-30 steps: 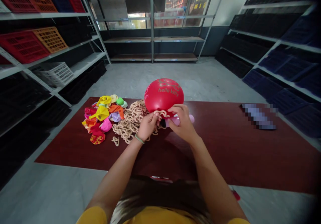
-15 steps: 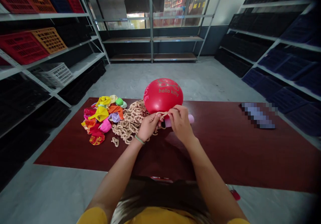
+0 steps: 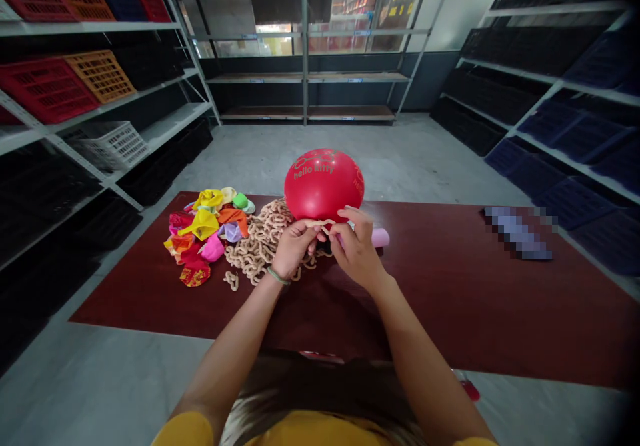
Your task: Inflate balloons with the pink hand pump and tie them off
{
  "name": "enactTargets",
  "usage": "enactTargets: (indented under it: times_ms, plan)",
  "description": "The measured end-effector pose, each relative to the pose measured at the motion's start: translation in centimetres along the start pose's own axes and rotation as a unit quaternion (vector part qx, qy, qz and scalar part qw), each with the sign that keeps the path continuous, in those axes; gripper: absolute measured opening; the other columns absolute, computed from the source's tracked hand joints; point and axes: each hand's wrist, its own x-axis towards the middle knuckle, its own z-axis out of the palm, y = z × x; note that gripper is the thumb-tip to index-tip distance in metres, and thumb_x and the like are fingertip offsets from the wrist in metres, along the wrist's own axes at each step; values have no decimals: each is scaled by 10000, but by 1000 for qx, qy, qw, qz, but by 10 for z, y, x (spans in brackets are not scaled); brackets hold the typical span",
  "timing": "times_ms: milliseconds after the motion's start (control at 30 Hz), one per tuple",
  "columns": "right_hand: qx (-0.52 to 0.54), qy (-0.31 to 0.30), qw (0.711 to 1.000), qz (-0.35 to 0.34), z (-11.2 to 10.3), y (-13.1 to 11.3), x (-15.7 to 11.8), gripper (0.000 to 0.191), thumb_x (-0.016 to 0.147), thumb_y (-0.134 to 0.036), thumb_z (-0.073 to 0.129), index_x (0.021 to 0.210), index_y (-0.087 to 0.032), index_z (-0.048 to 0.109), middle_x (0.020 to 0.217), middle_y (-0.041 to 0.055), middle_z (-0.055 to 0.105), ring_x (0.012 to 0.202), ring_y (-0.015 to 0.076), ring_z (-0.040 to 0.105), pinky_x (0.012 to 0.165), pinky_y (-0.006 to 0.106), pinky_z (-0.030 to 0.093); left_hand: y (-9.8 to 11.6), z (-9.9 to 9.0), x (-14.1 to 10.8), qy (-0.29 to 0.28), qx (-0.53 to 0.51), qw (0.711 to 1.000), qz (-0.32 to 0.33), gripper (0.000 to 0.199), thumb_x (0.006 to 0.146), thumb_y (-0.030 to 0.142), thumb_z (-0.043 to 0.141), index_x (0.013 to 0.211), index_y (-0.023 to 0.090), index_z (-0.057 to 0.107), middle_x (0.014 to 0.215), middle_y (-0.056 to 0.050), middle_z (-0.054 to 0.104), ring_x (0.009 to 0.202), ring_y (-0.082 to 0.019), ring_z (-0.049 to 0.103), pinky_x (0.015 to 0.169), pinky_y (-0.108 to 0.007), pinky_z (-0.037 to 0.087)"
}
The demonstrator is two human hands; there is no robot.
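A blown-up red balloon (image 3: pixel 324 191) with "hello kitty" print stands just beyond my hands. My left hand (image 3: pixel 293 247) is closed, pinching a thin beige band (image 3: pixel 319 223) between thumb and fingers below the balloon. My right hand (image 3: pixel 356 249) pinches the other part of that band, its upper fingers raised close to the balloon. Whether the band goes round the balloon's neck is hidden by my fingers. To the left lies a heap of beige twisted loops (image 3: pixel 253 249). A pink cylinder, perhaps a pump (image 3: pixel 381 237), lies partly behind my right hand.
Limp coloured balloons (image 3: pixel 204 225) lie at the left of the dark red table (image 3: pixel 450 299). A blurred-out flat object (image 3: pixel 517 234) is at its right. Shelves with crates (image 3: pixel 50 89) stand on the left; more racks are behind and to the right.
The balloon has turned, so its print has shifted left and more print shows at the right. My right fingers have shifted along the band. The view has moved slightly.
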Motion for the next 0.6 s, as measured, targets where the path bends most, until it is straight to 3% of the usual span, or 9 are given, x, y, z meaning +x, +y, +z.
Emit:
enactTargets:
  times_ms: [267,600]
  plan:
    - [1,7,999,33,-5,7,1,145,902,-190,558,991,-251,655,1286,56,520,1291,259,403,1089,484,379,5,-2,-2,-26,36,999,16,266,853,411,637,821,147,623,701,9,620,448,-27,428,436,-166,326]
    - [-20,22,999,36,-2,10,-1,183,896,-218,605,1022,-322,688,1235,33,564,1194,241,449,1015,463,422,4,-2,-7,-77,132,988,31,225,846,379,625,843,162,564,692,22,593,473,-43,438,465,-168,359]
